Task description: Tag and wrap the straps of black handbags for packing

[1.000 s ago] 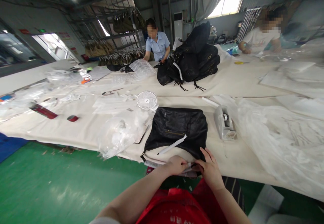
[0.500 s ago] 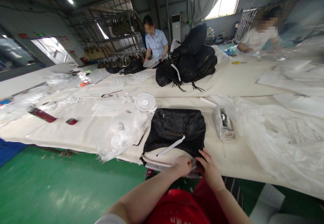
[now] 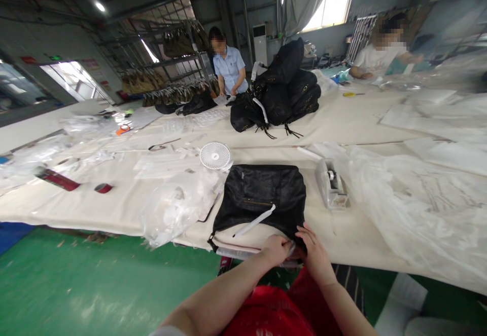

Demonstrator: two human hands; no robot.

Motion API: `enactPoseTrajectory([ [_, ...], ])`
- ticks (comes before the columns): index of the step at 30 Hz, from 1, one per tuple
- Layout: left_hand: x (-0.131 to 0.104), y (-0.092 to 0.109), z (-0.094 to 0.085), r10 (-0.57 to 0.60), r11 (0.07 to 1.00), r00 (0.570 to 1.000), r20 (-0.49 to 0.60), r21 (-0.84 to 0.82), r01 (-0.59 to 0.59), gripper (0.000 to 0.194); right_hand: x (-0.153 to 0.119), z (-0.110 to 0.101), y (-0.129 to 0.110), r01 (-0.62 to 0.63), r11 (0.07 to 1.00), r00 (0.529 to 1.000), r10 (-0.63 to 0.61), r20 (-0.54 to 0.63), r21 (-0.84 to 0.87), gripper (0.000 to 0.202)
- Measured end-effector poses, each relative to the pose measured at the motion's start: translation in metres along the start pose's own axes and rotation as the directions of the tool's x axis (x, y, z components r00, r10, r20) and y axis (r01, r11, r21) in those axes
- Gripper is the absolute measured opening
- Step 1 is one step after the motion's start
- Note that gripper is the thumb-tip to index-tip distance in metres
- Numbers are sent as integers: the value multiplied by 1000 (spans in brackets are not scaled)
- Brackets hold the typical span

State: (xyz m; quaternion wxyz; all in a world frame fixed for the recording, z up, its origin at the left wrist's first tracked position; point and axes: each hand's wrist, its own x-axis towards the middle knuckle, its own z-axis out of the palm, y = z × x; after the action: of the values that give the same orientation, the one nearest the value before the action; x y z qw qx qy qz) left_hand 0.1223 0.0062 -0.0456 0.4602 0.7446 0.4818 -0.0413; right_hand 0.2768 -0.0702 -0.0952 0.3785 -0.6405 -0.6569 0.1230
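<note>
Bag: black, flat on counter
Left hand: fingers curled, pinching bag's near edge (grip partly hidden)
Right hand: fingers curled on same edge

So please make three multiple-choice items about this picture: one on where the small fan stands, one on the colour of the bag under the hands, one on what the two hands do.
1. Where is the small white fan?
A. On the table just beyond the bag's far left corner
B. On the green floor
C. On top of the pile of bags

2. What colour is the bag nearest the person?
A. Red
B. Black
C. White

3. What state are the two hands in?
A. Both raised in the air, apart
B. One holds the tape dispenser
C. Both close together at the bag's near edge

Answers:
1 A, the fan stands on the cloth-covered table behind the bag.
2 B, its surface is black.
3 C, the left hand and right hand meet at the near edge, far from the tape dispenser.
</note>
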Motion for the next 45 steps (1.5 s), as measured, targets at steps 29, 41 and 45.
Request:
enactPoseTrajectory([
  [29,-15,11,-6,0,993,985,-171,120,20,30,-7,17,-63,-804,419,558,778,289,422,35],
  [41,-35,-1,6,398,764,917,-9,557,-326,40,-7,24,-57,-810,312,501,809,308,498,28],
  [45,-36,-1,5,399,773,917,-13,543,-328,36,-9,28,-53,-791,265,503,795,339,552,36],
])
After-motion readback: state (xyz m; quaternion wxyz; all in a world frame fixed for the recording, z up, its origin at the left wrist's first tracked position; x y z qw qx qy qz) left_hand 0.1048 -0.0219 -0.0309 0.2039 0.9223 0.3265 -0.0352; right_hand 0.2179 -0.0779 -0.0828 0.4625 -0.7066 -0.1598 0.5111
